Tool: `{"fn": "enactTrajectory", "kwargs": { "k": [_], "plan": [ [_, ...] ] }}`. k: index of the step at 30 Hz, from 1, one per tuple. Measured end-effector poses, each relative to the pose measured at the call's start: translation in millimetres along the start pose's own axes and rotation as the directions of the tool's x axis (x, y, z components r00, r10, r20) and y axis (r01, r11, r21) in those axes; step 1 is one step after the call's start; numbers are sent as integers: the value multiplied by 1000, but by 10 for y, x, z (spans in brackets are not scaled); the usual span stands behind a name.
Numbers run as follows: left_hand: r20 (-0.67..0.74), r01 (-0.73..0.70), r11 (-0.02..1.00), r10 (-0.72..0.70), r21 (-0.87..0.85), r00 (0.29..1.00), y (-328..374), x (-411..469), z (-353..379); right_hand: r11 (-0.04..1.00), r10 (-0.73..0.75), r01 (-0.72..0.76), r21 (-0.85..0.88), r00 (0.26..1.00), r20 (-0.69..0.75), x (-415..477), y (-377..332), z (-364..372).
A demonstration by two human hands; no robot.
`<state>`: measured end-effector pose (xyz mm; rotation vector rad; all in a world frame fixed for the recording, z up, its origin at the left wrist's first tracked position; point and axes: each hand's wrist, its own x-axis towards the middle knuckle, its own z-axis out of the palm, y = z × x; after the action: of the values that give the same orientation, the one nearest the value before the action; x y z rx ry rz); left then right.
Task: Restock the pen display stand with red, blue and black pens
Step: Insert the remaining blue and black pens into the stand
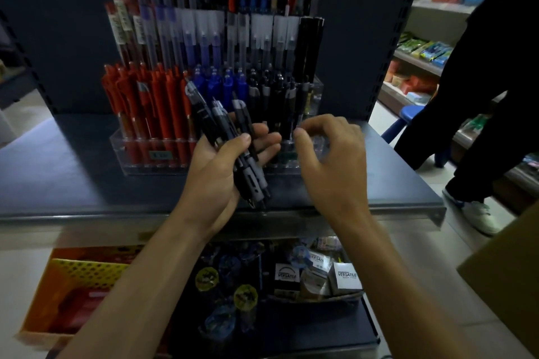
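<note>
1. The left hand (pixel 221 160) grips a bunch of black pens (pixel 233 140), tips down, ready to pick from.
2. The right hand (pixel 329 151) curls its fingers beside the black row (pixel 280 96). I cannot tell if it pinches a pen.
3. The pen stand (pixel 128 160) sits on the shelf (pixel 58 169) with red pens (pixel 151 102) on the left and blue pens (pixel 215 84) in the middle, so colours stay sorted.

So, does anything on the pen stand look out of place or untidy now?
Nothing looks spilled or damaged. The display stand has its front row sorted red, blue, black. Only the right end, beyond the standing black pens, seems unfilled; the left hand holds a bunch of black pens.
</note>
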<state>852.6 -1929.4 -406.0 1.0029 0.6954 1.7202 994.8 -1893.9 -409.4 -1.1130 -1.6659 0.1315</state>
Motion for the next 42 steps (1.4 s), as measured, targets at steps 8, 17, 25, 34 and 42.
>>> {"fn": "enactTrajectory", "kwargs": {
  "k": [8, 17, 25, 34, 42],
  "plan": [
    [-23, 6, 1000, -6, -6, 1000, 42, -53, -22, 977, 13, -58, 203, 976, 216, -218, -311, 85],
    [-19, 10, 999, -11, -32, 1000, 49, -25, -58, 955, 30, -88, 283, 979, 202, -199, -365, 119],
    [37, 5, 1000, -5, 1, 999, 97, -33, -87, 976, -55, -8, 215, 958, 281, -167, -376, 152],
    [52, -58, 998, 57, 24, 997, 143, -33, -114, 965, -74, 5, 262, 964, 256, -161, -437, 215],
    [-14, -100, 994, 100, -35, 995, 153, 1, -100, 946, -30, -13, 323, 991, 127, -121, -440, 166]
  ]
}}
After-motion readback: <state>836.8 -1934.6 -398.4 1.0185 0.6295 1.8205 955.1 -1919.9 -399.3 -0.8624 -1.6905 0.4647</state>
